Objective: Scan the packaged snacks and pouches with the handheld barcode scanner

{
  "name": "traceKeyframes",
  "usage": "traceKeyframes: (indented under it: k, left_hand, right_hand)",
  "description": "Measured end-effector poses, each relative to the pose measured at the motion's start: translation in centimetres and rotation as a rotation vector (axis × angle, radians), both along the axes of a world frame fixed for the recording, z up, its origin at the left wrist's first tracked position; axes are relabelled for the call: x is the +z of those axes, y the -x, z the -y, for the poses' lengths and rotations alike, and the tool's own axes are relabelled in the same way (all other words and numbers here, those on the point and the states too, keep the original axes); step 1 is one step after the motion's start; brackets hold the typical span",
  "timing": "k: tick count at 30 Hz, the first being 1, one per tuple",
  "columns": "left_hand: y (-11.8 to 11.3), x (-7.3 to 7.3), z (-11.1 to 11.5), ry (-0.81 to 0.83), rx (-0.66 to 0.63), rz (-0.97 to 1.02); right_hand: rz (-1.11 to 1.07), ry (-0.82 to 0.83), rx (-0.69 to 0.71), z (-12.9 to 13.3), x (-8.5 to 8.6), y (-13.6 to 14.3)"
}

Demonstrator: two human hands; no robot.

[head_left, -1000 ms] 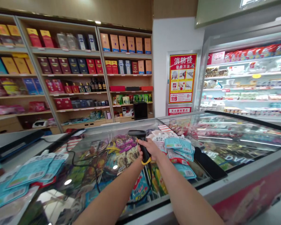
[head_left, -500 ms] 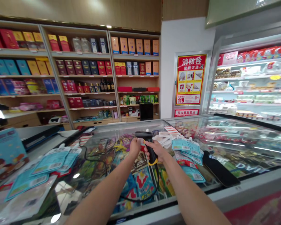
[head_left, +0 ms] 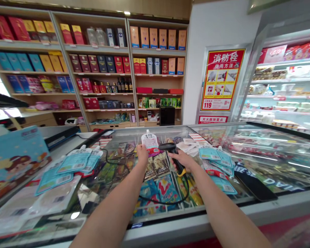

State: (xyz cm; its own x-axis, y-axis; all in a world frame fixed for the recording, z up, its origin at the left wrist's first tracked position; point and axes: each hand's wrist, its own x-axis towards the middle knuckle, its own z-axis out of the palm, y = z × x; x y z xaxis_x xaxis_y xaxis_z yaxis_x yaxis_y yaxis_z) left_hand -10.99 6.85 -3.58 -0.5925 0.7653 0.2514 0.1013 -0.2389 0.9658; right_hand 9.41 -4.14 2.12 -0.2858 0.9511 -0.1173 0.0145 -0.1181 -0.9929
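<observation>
above freezer lid [head_left: 134, 220], pouch [head_left: 149, 140] newly raised

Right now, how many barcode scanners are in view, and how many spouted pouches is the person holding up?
1 scanner: the black barcode scanner in the right hand, above the freezer lid. 1 pouch held: the white spouted pouch in the left hand. Others lie in piles.

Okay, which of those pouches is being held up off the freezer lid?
The white spouted pouch in the left hand; the teal pouches lie flat in piles.
</observation>
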Motion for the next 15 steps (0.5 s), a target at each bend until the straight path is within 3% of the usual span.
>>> traceKeyframes:
  k: [8, 15]
  left_hand:
    - [-0.29, 0.49, 0.67, 0.055, -0.011, 0.01]
    - [-0.3, -0.21, 0.15, 0.078, -0.016, -0.019]
  right_hand:
    - [0.04, 0.069, -0.005, 0.49, -0.04, 0.18]
    - [0.033, 0.069, -0.007, 0.19, -0.53, 0.15]
